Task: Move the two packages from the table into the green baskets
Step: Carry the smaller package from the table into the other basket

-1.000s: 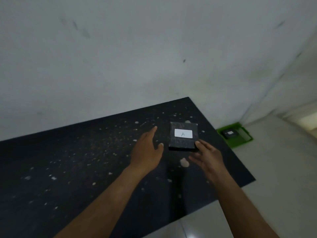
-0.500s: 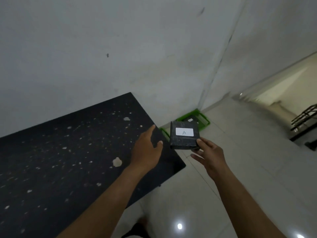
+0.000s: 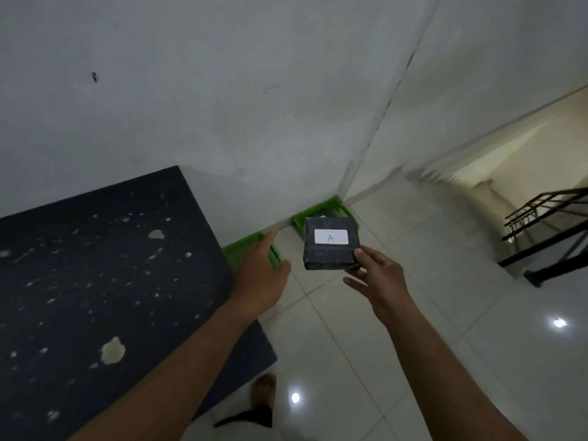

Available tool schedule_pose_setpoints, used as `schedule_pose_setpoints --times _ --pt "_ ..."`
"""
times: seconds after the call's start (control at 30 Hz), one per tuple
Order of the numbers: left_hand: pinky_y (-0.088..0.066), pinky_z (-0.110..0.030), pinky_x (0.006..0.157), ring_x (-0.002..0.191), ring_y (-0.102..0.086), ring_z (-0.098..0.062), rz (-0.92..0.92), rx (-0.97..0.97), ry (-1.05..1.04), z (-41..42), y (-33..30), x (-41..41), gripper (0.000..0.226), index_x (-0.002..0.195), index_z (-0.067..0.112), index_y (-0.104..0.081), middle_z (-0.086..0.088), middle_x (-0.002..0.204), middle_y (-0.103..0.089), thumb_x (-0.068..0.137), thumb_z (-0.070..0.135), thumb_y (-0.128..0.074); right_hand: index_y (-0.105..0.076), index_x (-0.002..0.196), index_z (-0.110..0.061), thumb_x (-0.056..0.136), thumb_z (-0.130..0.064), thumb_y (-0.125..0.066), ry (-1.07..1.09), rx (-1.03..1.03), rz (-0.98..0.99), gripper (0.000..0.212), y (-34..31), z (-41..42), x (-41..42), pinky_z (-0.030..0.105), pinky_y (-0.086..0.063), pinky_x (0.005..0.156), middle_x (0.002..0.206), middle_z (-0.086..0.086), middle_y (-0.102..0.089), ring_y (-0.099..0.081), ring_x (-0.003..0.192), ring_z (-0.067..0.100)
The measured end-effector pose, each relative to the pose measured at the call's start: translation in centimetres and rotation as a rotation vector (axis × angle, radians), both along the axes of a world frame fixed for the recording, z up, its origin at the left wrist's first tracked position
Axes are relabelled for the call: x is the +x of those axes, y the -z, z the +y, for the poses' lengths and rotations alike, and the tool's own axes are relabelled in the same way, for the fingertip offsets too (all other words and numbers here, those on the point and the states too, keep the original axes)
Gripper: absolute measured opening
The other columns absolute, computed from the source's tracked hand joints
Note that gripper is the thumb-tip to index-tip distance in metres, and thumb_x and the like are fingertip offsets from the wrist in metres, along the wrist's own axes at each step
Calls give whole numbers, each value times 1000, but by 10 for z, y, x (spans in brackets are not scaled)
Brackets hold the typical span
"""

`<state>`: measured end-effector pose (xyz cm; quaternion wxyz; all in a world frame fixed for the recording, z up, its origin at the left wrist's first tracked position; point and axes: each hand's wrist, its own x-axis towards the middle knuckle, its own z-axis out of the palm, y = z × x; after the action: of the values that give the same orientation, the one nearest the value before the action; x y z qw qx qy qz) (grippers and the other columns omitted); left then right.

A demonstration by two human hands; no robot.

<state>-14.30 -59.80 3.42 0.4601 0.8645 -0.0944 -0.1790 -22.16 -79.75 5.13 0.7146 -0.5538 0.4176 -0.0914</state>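
Note:
A black package [image 3: 331,245] with a white label marked "A" is held in the air over the tiled floor, gripped at its near right corner by my right hand [image 3: 380,278]. My left hand [image 3: 262,272] hovers to the left of it, fingers apart and holding nothing. Two green baskets stand on the floor against the wall. The far basket [image 3: 318,211] sits in the corner, mostly hidden behind the package, with something dark inside. The near basket [image 3: 243,246] is partly covered by my left hand and the table.
The black speckled table [image 3: 105,297] fills the lower left, its corner close to my left forearm. A bare foot [image 3: 262,389] stands on the white tiled floor. A black metal railing [image 3: 547,230] and a stairwell lie to the right.
The package has left the table and travelled right, out over the floor. My view has swung right, so both baskets and the stair railing now show, closer than before.

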Motion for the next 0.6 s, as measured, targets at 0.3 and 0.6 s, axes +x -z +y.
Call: schedule_pose_setpoints --times 0.3,0.6 --pt "-38 -42 112 137 -43 -22 -25 9 -92 -52 -1 53 67 153 24 -32 -3 152 -44 92 25 -61 -64 122 -7 94 -15 -63 -107 51 18 29 13 -57 73 38 -59 71 109 17 -69 -69 99 31" --pt "-34 -27 108 136 -44 -21 28 51 -415 -116 8 70 66 153 27 -29 -2 153 -42 94 25 -59 -66 118 -10 93 -14 -65 -390 88 58 25 33 -134 153 34 -59 66 102 13 -71 -68 91 27"
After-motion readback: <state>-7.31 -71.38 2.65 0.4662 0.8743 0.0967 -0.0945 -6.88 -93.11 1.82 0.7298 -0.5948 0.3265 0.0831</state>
